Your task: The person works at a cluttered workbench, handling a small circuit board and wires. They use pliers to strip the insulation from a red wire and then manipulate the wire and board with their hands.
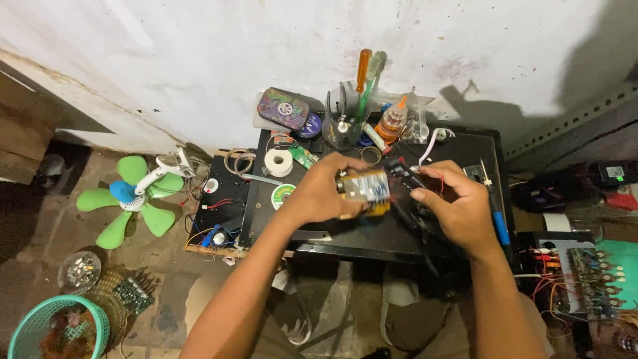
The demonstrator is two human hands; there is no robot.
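A flat rounded tin [284, 108] with a purple and green patterned lid is seen by the wall, and a small green-lit screen [615, 172] at far right.

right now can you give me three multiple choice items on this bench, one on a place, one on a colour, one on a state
1. Where does the small fan lie?
A. on the floor beside the black table
B. on the table top
C. hung on the wall

2. What colour are the fan's blades?
A. red
B. green
C. white

3. How does the left hand stand?
A. flat on the table
B. open and bare
C. closed round a silver and yellow block

Answers:
1 A, the fan rests on the ground past the table's edge.
2 B, every blade is light green round a blue hub.
3 C, its fingers wrap the block while the right hand pinches thin wires beside it.
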